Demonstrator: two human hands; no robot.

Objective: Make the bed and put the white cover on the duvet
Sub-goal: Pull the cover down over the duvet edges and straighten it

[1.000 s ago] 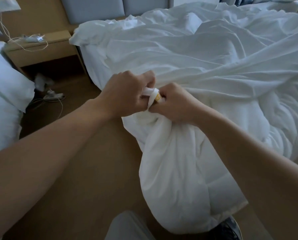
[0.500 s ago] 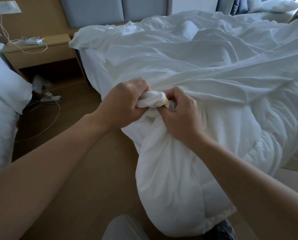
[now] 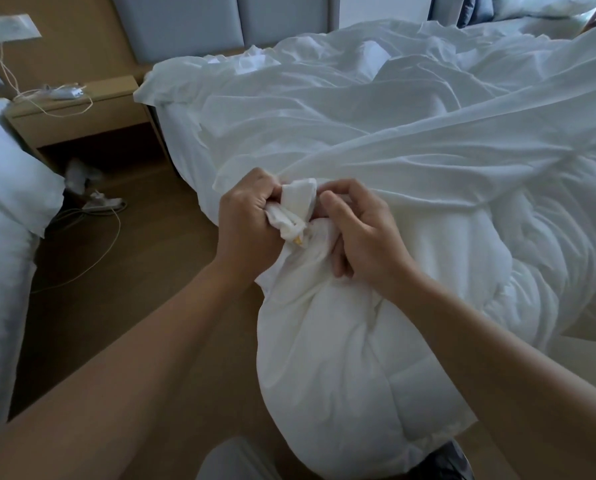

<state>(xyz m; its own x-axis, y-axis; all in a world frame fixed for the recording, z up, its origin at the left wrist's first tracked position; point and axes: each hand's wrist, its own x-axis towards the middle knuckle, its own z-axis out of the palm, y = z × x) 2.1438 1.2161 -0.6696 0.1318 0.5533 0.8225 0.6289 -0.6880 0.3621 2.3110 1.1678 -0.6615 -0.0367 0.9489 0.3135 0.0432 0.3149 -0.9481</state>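
Rumpled bed (image 3: 183,136), cover (image 3: 393,140) stretched across it. The duvet (image 3: 341,358) bulges over the near edge toward the floor. The left hand (image 3: 248,218) fists a bunched corner (image 3: 298,202); the right hand (image 3: 364,239) grips the duvet just beside it.

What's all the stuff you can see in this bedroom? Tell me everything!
bed: 1, white, right side
cover: 1, white, crumpled over bed
duvet: 1, white, hanging off bed's near edge
pillow: 1, white, far left
nightstand: 1, light wood, left of bed
charger: 1, white, on nightstand
headboard: 1, grey-blue, behind bed
floor: 1, brown, between pillow and bed
shoe: 1, dark, bottom edge
left hand: 1, grips cover's bunched corner
right hand: 1, grips duvet beside it
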